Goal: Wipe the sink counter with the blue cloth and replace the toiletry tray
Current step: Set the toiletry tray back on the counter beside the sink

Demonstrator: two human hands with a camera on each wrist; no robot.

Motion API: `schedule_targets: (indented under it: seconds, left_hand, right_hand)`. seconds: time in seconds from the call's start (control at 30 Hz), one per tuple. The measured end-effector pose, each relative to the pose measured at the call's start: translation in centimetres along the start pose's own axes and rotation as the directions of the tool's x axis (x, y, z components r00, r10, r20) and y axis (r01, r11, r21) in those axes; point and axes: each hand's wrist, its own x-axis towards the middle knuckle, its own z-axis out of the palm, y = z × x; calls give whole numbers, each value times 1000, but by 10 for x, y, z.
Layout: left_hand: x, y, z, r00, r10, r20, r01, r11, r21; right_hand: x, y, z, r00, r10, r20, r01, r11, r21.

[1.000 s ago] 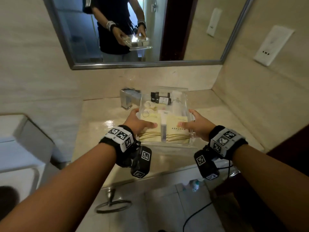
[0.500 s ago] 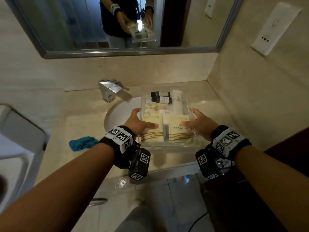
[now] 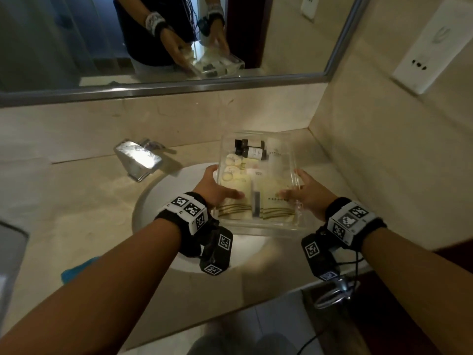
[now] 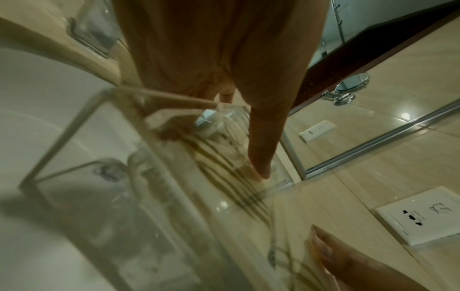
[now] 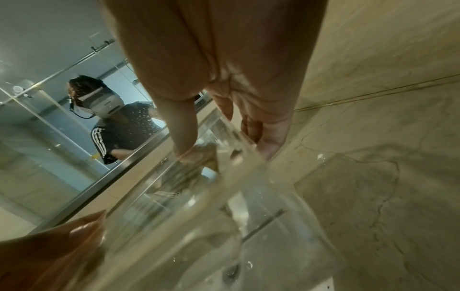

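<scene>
Head view first: my left hand (image 3: 213, 187) grips the left wall of the clear toiletry tray (image 3: 258, 225), thumb hooked over the rim onto a cream packet (image 3: 236, 201) inside, the other fingers down the outside. My right hand (image 3: 305, 192) mirrors it on the right wall, thumb lying inside over a second packet, fingers wrapped along the outer face. In the left wrist view the thumb (image 4: 261, 153) reaches down into the tray (image 4: 69, 128); in the right wrist view the fingers (image 5: 268, 137) curl against the clear wall (image 5: 224, 177).

Between both hands the tray sits near the centre of the frame, held over the right part of the white sink basin (image 3: 153, 201) and the counter beside it; I cannot tell whether its base touches anything. Inside it, two small dark-capped bottles (image 3: 252, 149) lie at the far end, with round white items just left of centre.

Outward from there, the chrome faucet (image 3: 139, 160) stands left of the tray. A blue cloth (image 3: 76, 270) peeks out at lower left on the beige counter (image 3: 76, 201), partly hidden by my left forearm. A mirror (image 3: 76, 34) spans the top of the frame, and a white wall socket (image 3: 430, 52) sits at upper right.
</scene>
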Motion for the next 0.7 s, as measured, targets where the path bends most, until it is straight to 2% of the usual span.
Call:
schedule_targets:
  seconds: [0.27, 0.53, 0.7]
  left_hand:
    - [45, 7, 11, 997, 35, 70, -40, 997, 72]
    - [86, 3, 36, 999, -30, 20, 29, 999, 45]
    - [107, -7, 59, 992, -123, 12, 123, 992, -9]
  right_hand:
    - [37, -4, -21, 999, 49, 4, -49, 999, -13]
    - [82, 3, -49, 996, 63, 58, -60, 996, -66]
    - [107, 17, -72, 991, 112, 69, -107, 992, -66]
